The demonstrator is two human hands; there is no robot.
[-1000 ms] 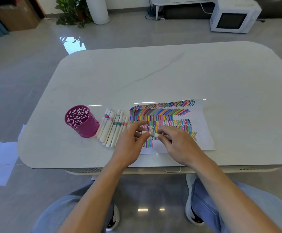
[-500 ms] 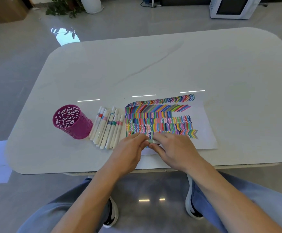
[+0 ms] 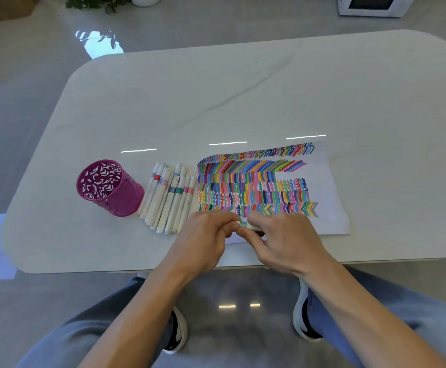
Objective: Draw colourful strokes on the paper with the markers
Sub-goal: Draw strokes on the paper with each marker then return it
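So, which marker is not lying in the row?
The green-banded marker, held by left hand and right hand; the other markers lie beside the cup.

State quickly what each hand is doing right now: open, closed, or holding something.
Left hand: grips one end of the green-banded marker.
Right hand: grips the marker's other end.

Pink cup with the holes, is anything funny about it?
The magenta perforated pen cup stands empty; the white markers lie side by side on the white marble table beside it. Nothing looks spilled or broken.
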